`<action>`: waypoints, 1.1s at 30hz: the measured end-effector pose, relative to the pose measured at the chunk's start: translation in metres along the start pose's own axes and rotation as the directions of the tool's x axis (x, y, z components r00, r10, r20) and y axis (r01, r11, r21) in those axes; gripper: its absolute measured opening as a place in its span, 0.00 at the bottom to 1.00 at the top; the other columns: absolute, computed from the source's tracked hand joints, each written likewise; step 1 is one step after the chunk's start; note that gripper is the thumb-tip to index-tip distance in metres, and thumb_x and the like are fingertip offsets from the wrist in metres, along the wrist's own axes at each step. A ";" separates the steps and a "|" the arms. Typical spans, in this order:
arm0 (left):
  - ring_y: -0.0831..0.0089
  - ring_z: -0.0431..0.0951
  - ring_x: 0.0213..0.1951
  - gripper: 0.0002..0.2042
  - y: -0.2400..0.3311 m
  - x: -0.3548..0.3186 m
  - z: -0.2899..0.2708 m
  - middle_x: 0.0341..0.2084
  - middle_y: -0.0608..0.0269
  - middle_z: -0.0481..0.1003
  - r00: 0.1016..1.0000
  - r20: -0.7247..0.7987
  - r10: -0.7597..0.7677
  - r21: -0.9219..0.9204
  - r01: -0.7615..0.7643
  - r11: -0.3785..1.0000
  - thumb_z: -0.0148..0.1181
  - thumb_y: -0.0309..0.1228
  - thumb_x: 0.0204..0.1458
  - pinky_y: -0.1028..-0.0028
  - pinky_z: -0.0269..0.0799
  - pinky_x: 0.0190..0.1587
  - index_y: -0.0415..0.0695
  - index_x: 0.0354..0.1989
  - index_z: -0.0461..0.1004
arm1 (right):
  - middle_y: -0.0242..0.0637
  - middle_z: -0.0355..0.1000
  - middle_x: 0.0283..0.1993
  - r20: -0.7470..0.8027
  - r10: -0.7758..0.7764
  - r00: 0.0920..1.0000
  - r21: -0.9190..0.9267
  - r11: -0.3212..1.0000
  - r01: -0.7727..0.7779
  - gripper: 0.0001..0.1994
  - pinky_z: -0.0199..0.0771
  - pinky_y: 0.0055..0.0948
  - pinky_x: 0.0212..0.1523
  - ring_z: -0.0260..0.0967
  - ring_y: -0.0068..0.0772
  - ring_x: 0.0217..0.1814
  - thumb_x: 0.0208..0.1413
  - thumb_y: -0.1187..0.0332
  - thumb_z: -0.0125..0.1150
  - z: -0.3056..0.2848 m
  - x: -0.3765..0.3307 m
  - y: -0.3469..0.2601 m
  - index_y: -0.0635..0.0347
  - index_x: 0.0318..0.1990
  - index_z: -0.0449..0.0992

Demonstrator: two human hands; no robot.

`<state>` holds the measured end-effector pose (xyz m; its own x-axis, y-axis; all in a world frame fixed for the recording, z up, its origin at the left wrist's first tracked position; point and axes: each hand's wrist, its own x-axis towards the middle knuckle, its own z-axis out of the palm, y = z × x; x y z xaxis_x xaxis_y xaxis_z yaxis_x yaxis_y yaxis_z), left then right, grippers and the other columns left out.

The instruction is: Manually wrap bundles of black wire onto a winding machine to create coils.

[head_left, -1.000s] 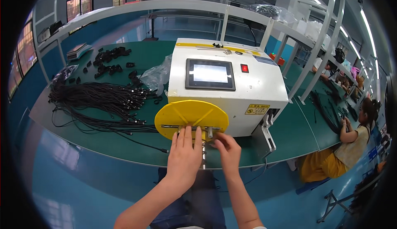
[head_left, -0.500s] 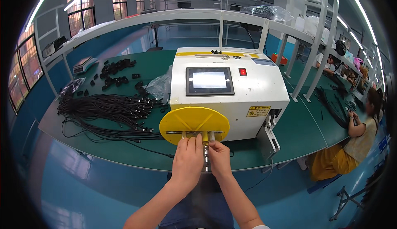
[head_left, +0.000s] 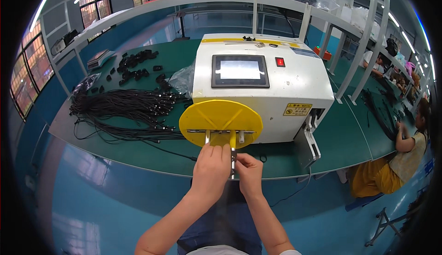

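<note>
Pinches the metal rod (head_left: 233,167) on the near side of the yellow disc (head_left: 200,117), thumb and fingers of the right hand (head_left: 250,172) closed there; curls the left hand (head_left: 212,168) just below the disc (cannot tell its hold, fingertips too hidden). Looks like fiddly adjusting at the rod; calls next for steady fingers. Behind the disc, a white machine (head_left: 276,121); left of the disc, black cables (head_left: 124,110).

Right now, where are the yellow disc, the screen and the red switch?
Yellow disc (head_left: 220,120): head view, middle of its face, above the slot.
Screen (head_left: 240,70): head view, centre of the lit panel.
Red switch (head_left: 280,62): head view, middle of the rocker.
</note>
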<state>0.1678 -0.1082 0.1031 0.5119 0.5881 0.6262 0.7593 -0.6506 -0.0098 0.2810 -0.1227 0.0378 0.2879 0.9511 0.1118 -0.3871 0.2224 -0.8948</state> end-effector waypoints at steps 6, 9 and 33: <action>0.54 0.70 0.39 0.21 0.014 -0.018 -0.027 0.32 0.52 0.69 0.989 0.147 -0.024 -0.051 0.032 0.998 0.55 0.22 0.38 0.62 0.65 0.52 0.34 0.46 0.68 | 0.33 0.75 0.32 -0.015 -0.017 1.000 -0.129 0.992 0.015 0.08 0.70 0.18 0.34 0.70 0.20 0.33 0.48 0.82 0.56 -0.002 -0.034 -0.005 0.70 0.36 0.77; 0.54 0.70 0.39 0.21 0.019 -0.035 -0.043 0.32 0.52 0.69 0.976 0.217 0.000 -0.080 0.018 0.997 0.55 0.22 0.38 0.63 0.66 0.51 0.34 0.46 0.68 | 0.35 0.75 0.30 0.006 -0.043 0.999 -0.193 0.980 0.044 0.07 0.69 0.17 0.31 0.70 0.20 0.30 0.45 0.84 0.57 0.003 -0.059 -0.021 0.70 0.33 0.77; 0.73 0.75 0.37 0.26 -0.033 -0.116 -0.024 0.34 0.58 0.74 0.615 0.777 0.132 -0.499 0.731 -0.466 0.60 0.23 0.43 0.74 0.72 0.43 0.35 0.53 0.63 | 0.40 0.73 0.22 0.466 0.688 0.556 -0.436 0.726 -0.532 0.05 0.74 0.20 0.23 0.72 0.24 0.23 0.48 0.77 0.61 0.019 -0.044 -0.030 0.72 0.31 0.75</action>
<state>0.0735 -0.1661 0.0500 0.7275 0.6491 -0.2223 -0.1797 0.4930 0.8513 0.2635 -0.1672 0.0682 -0.5143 0.7822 -0.3517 -0.0524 -0.4380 -0.8974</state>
